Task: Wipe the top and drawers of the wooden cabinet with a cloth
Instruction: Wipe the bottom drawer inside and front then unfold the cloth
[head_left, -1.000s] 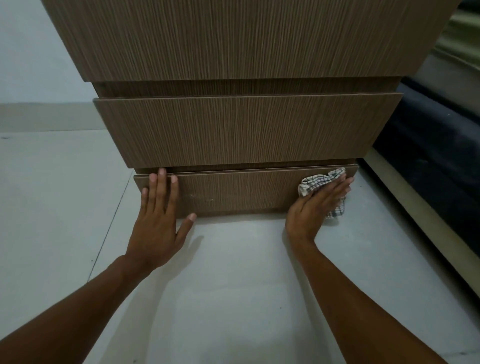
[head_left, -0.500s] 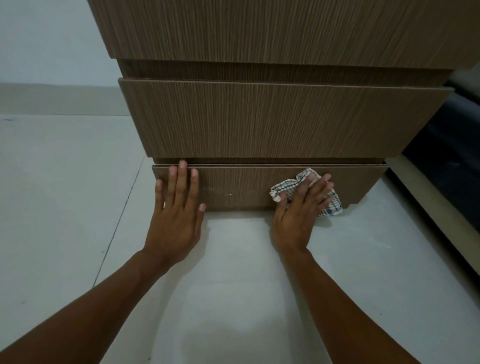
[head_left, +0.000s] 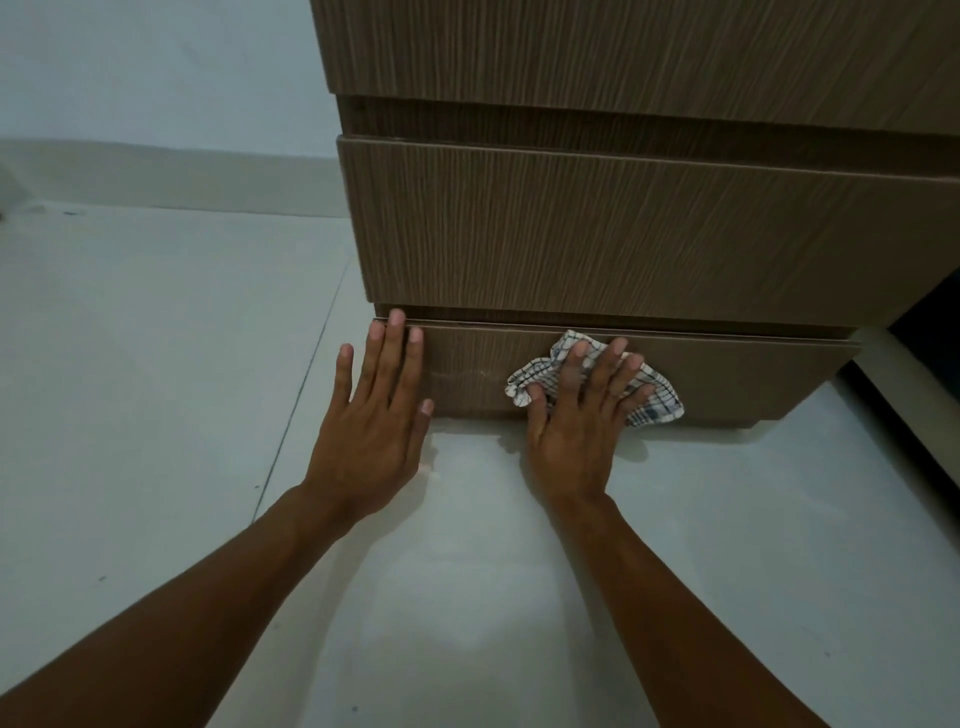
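Note:
The wooden cabinet (head_left: 623, 234) stands on the floor with three drawer fronts in view. My right hand (head_left: 576, 421) presses a crumpled white checked cloth (head_left: 654, 402) flat against the bottom drawer front (head_left: 753, 374), left of its middle. My left hand (head_left: 371, 415) lies flat with fingers spread against the left end of the same drawer, its fingertips at the drawer's top edge. The cabinet's top is out of view.
Pale tiled floor (head_left: 156, 364) stretches to the left and in front of the cabinet. A light wall with a skirting board (head_left: 182, 176) runs behind. A dark piece of furniture (head_left: 930, 338) sits close to the cabinet's right side.
My right hand has slid the cloth leftward along the bottom drawer, from its right end toward the middle. My left hand stays on the drawer's left end. The view has shifted left.

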